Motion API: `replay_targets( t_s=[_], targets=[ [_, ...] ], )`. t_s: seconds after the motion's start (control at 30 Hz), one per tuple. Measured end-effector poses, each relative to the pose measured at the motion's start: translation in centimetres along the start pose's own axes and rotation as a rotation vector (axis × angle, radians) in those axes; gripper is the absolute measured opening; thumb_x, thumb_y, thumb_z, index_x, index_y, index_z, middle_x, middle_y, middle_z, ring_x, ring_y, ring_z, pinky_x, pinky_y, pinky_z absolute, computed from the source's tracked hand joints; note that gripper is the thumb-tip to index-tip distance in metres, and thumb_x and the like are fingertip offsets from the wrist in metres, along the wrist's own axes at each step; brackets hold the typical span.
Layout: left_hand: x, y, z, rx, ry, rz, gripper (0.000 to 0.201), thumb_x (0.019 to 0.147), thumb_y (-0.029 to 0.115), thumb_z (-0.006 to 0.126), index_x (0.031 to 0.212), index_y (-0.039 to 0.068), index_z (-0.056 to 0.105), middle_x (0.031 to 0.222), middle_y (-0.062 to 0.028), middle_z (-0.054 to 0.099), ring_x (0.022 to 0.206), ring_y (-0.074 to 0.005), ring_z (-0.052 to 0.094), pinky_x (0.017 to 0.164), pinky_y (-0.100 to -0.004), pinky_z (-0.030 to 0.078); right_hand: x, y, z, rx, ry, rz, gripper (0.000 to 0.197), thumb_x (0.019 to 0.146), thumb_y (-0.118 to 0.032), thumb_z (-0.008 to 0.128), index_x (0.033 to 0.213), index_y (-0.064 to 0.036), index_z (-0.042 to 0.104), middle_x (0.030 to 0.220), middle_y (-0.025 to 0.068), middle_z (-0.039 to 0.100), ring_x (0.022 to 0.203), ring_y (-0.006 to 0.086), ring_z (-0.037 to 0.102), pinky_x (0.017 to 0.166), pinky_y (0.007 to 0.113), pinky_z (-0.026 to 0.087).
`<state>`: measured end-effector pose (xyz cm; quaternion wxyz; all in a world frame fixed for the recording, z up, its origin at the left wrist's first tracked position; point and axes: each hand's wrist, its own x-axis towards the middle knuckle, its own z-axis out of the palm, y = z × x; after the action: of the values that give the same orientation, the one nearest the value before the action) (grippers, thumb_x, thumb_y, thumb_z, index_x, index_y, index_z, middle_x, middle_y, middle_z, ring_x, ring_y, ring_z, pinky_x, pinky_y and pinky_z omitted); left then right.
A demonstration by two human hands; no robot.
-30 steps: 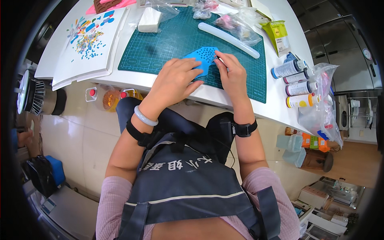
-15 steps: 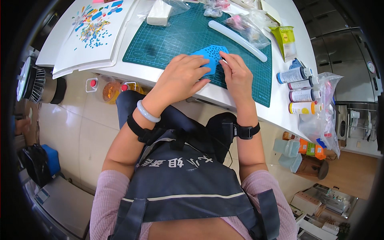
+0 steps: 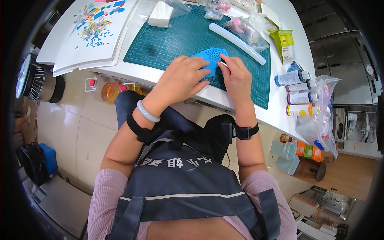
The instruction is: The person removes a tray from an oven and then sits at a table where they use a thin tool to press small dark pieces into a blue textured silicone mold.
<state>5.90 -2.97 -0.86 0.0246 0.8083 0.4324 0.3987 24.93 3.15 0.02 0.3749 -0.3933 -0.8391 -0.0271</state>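
A thin blue sheet (image 3: 214,53) dotted with small round holes is over the green cutting mat (image 3: 160,48), near the table's front edge. My left hand (image 3: 184,76) grips its left side, with bent fingers across it and the thumb lower down. At the sheet's right edge, my right hand (image 3: 237,76) has thumb and forefinger brought together in a pinch. Something small and dark shows by these fingertips, too little to name. Beyond the hands, a long translucent white rolling pin (image 3: 237,43) lies slantwise on the mat.
On the left, a white board (image 3: 86,60) carries many small coloured bits. A white block (image 3: 161,14) and clear plastic bags (image 3: 249,30) stand at the mat's far side. Several small bottles (image 3: 299,98) and a green pouch (image 3: 285,46) line the right.
My right fingertips have shifted slightly down and left along the sheet's edge. My left hand keeps its hold, and the whole view has shifted a little.
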Motion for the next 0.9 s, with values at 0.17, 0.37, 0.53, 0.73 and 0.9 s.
replay_targets(
  t_s=[0.17,0.37,0.53,0.73,0.9],
  targets=[
    [0.0,0.0,-0.1,0.007,0.012,0.009,0.024,0.078,0.019,0.072,0.1,0.007,0.069,0.115,-0.0078,0.064,0.11,-0.0275,0.058,0.094,-0.0402,0.043,0.2,0.1,0.3,-0.013,0.035,-0.038,0.02,0.078,-0.016,0.075,0.095,-0.0089,0.069,0.082,0.0034,0.065,0.068,0.0234,0.064,0.056,0.033,0.051],
    [0.0,-0.3,-0.1,0.006,0.025,0.016,0.028,0.077,0.018,0.073,0.103,0.007,0.068,0.115,-0.0095,0.064,0.109,-0.0281,0.059,0.092,-0.0403,0.044,0.9,-0.3,-0.7,0.199,0.125,0.273,0.021,0.076,-0.018,0.08,0.09,-0.0046,0.071,0.079,0.006,0.066,0.058,0.0151,0.058,0.053,0.028,0.046],
    [0.1,-0.6,-0.8,-0.1,0.263,-0.096,0.037,0.075,0.015,0.074,0.108,0.005,0.065,0.106,-0.0121,0.065,0.1,-0.0303,0.061,0.087,-0.0414,0.046,2.1,-4.5,-0.5,0.569,0.12,0.396,0.024,0.075,-0.01,0.08,0.096,-0.0005,0.072,0.079,0.0016,0.063,0.06,0.0054,0.049,0.054,0.02,0.04],
    [-0.2,-2.3,-3.4,-0.059,0.55,-0.113,0.027,0.066,0.006,0.072,0.093,0.005,0.069,0.084,-0.0073,0.064,0.077,-0.0273,0.062,0.07,-0.0391,0.046,4.3,-8.8,2.3,0.733,0.007,0.318,0.026,0.074,-0.013,0.082,0.096,-0.0022,0.073,0.086,0.003,0.066,0.06,0.0056,0.05,0.053,0.02,0.041],
    [-2.1,-4.2,-7.3,0.161,0.619,-0.119,0.025,0.067,0.005,0.071,0.093,0.006,0.07,0.082,-0.0053,0.065,0.075,-0.025,0.061,0.067,-0.0365,0.045,6.3,-12.2,5.6,0.702,-0.017,0.236,0.029,0.075,-0.016,0.082,0.098,-0.0015,0.072,0.088,0.0046,0.066,0.06,0.0082,0.053,0.055,0.022,0.044]
  ],
)
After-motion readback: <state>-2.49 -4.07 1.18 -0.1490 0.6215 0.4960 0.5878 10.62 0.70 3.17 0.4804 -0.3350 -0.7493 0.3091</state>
